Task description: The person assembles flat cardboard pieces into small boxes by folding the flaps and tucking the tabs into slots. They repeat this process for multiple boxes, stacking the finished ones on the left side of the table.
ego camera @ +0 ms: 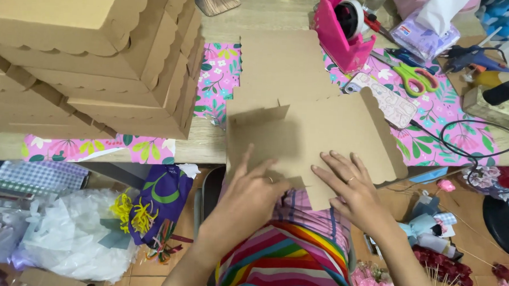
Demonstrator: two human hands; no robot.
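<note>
A flat cardboard blank [318, 134] lies at the near edge of the desk [208, 149], and its lower part hangs over the edge, above the person's lap. Both hands press on this lower part. The left hand [252, 188] lies flat with the fingers spread, near a fold line on the left side. The right hand [350, 184] also lies flat and open, with the fingers pointing up and to the left. Neither hand grips anything; they only push down on the sheet.

The main risk, I think, is the overhang. The part under the hands has no support from the desk, so a strong push can bend the cardboard in a wrong place, not on the scored line. The sheet can also slide toward the lap, because the floral paper [217, 73] under it looks smooth.

The far end of the blank reaches close to the pink tape dispenser [342, 32], and a phone [385, 100] sits just beside its right edge, partly under it as far as I can tell. If the sheet is lifted or turned, it may push these things. The green scissors [416, 78] lie near as well.

On the left a high stack of finished boxes [92, 56] leans a little; a bump of the desk could make it slip.
</note>
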